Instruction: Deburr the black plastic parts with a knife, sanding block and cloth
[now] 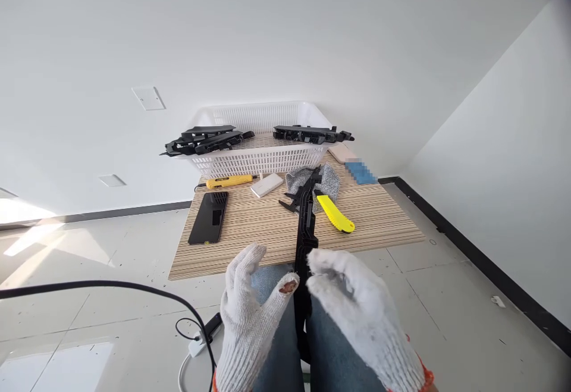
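Note:
A long black plastic trim part [306, 216] reaches from between my knees up over the table's front edge. Its far end lies near a grey cloth. My left hand [256, 314], in a white knit glove, is left of the part with thumb and fingers spread and nothing held. The thumb of that glove has a hole. My right hand [359, 309], also gloved, is at the part's right side. Its fingers are bent, with a gap between fingertips and thumb, and the tips overlap the part's edge; contact is unclear. A yellow utility knife [335, 213] lies right of the part.
Behind, a white plastic basket [263, 161] carries several black parts [312, 134]. On the striped table [254, 231] lie a phone [209, 218], a yellow corded tool [229, 181], a white box-like item [267, 185] and the grey cloth [330, 182]. A black cable [134, 285] crosses at left.

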`<state>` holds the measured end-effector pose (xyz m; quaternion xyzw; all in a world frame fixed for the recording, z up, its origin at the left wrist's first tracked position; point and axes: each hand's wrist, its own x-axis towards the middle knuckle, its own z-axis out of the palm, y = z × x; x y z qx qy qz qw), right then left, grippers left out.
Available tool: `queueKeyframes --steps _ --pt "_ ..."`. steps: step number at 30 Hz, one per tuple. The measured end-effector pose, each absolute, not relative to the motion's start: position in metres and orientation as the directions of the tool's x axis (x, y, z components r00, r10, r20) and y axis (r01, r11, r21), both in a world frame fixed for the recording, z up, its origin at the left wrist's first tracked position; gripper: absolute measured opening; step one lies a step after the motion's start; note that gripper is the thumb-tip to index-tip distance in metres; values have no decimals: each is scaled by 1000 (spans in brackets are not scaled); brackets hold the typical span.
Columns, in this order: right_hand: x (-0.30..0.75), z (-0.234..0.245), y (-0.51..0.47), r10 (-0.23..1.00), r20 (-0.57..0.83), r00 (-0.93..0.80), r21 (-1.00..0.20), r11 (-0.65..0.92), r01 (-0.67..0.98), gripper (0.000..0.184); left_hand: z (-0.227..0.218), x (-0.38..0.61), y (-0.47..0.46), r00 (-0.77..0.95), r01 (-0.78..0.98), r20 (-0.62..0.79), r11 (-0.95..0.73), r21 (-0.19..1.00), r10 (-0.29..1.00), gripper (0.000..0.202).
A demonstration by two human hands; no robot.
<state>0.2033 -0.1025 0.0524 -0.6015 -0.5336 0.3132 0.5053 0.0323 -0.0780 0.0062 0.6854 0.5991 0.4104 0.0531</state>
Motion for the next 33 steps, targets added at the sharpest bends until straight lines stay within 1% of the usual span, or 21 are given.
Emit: queueKeyframes --steps 2,4,6,9,11,12,15,17,19,21,23,24,25,26,28,29,31,33 --pt "200 52 -101 970 223 92 -873 157 461 15 6 31 -78 -22 763 540 -335 552 841 47" --pt "196 49 -101 945 324 49 -789 241 565 10 6 31 -78 9 754 595 -396 524 804 44" --pt "195 47 -101 900 424 99 -732 276 623 11 6 31 -78 12 767 614 -401 501 789 45" --pt "199 49 -103 834 501 231 -737 272 619 10 8 30 -77 -16 806 597 -343 483 802 45" --pt "201 50 -103 828 495 264 -759 265 595 10 9 29 -76 -18 812 594 -334 478 804 45" --pt "201 51 -103 841 481 248 -766 265 586 10 9 29 -76 -17 810 593 -337 480 805 45" --pt "196 48 -102 900 417 123 -754 268 599 12 8 30 -78 -12 789 600 -361 497 800 45" --pt "193 45 -100 899 427 98 -726 276 630 9 8 31 -80 -4 770 618 -392 503 786 44" --pt "192 44 -99 870 467 157 -715 268 645 10 8 31 -81 -6 761 609 -391 517 793 44" --pt "195 46 -99 834 485 263 -735 226 640 11 9 30 -81 -43 766 551 -327 554 833 46" --pt "198 50 -100 827 457 327 -769 183 612 11 9 29 -81 -92 762 464 -238 603 881 48" --pt "198 51 -101 842 430 327 -787 171 593 10 9 29 -81 -109 752 427 -207 626 898 50" --pt "198 52 -101 869 394 300 -802 166 574 10 8 29 -81 -117 735 398 -190 651 910 51" --pt "197 52 -101 901 354 252 -813 163 558 15 8 29 -81 -118 714 382 -189 674 916 51" --pt "194 49 -101 945 290 150 -823 166 543 23 8 31 -82 -105 666 382 -220 713 918 47" --pt "193 47 -101 954 277 113 -822 174 543 22 8 32 -83 -101 643 387 -236 728 917 45" --pt "191 44 -101 952 297 79 -811 208 548 19 11 32 -83 -105 611 359 -225 759 927 44" --pt "190 43 -100 930 359 76 -792 261 551 20 14 32 -83 -134 586 270 -144 797 953 50"
